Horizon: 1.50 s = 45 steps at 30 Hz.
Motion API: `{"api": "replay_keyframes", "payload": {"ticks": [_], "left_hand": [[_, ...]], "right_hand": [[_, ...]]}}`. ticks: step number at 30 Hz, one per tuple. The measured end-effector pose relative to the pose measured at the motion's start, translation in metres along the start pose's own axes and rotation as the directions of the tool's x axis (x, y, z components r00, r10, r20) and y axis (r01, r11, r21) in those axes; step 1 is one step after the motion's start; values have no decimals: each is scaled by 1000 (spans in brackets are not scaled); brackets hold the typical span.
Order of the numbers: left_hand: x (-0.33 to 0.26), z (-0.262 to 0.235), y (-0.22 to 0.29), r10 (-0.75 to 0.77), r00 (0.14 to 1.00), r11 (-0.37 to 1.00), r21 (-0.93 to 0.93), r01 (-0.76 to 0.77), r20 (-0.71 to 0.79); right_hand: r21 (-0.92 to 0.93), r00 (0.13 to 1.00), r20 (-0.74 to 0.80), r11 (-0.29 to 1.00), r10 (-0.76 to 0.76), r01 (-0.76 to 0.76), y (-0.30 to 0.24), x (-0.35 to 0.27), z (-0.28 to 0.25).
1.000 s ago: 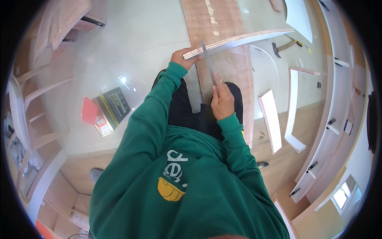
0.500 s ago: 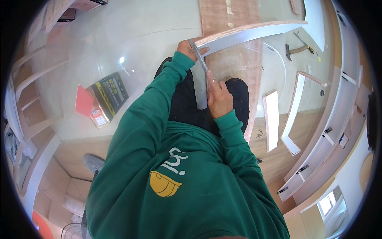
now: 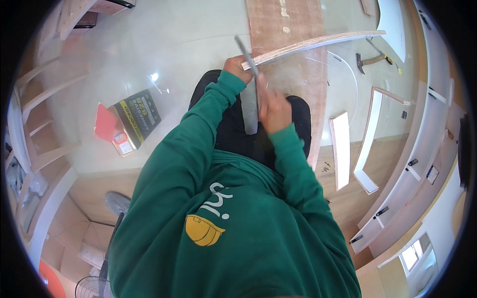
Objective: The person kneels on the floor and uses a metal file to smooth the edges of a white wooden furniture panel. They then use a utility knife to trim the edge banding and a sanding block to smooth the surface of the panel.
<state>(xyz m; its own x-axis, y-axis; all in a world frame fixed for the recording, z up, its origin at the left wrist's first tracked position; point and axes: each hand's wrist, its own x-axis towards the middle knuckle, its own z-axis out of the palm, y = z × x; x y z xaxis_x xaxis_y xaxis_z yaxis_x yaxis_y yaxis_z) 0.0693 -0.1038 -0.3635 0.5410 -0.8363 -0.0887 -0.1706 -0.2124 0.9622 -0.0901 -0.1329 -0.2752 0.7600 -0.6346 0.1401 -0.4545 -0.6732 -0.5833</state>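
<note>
Farther forward than half a second ago, the grey metal file (image 3: 243, 49) has slid up so that its tip, which lay over the left hand (image 3: 237, 68), now reaches past it toward 11 o'clock; the curved panel (image 3: 308, 44) has tipped as well, its left end dropping slightly and less of its white face showing. Taking the middle of the view as the clock's centre, with 12 farthest from the person, the left hand is at 12, its grip closed on the panel's left end. From there the panel runs out to about 1 o'clock, layered wooden edge upward. Between 1 and 2 o'clock is the right hand (image 3: 276, 111), blurred, its grip clamped around the file's near part. The file crosses the panel's edge close to the left hand; whether they touch, I cannot tell.

Beneath the panel, a long brown board (image 3: 263, 30) lies on the floor toward 12 to 1 o'clock. A hammer (image 3: 371, 61) rests at 2 o'clock. Around 3 o'clock lie a pale strip (image 3: 341, 151) and, just beyond it, a white angled frame (image 3: 367, 134). Between 9 and 10 o'clock stands a black-and-yellow container (image 3: 138, 119) with a red flap (image 3: 105, 123); a fan (image 3: 92, 288) shows between 7 and 8.
</note>
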Motion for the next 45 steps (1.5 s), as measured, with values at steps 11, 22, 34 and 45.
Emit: {"api": "replay_keyframes", "payload": {"ticks": [11, 22, 34, 45], "left_hand": [[-9, -1, 1, -78, 997, 995, -54, 79, 27], [1, -7, -3, -38, 999, 998, -47, 40, 31], [-5, -16, 27, 96, 995, 995, -12, -96, 26], [3, -9, 64, -258, 962, 765, 628, 145, 93]], "right_hand": [[1, 989, 100, 994, 109, -109, -15, -12, -13], [-61, 962, 201, 983, 184, -175, -17, -18, -17], [253, 954, -67, 930, 291, -266, 14, -29, -28], [206, 970, -9, 950, 243, -236, 22, -42, -24]]}}
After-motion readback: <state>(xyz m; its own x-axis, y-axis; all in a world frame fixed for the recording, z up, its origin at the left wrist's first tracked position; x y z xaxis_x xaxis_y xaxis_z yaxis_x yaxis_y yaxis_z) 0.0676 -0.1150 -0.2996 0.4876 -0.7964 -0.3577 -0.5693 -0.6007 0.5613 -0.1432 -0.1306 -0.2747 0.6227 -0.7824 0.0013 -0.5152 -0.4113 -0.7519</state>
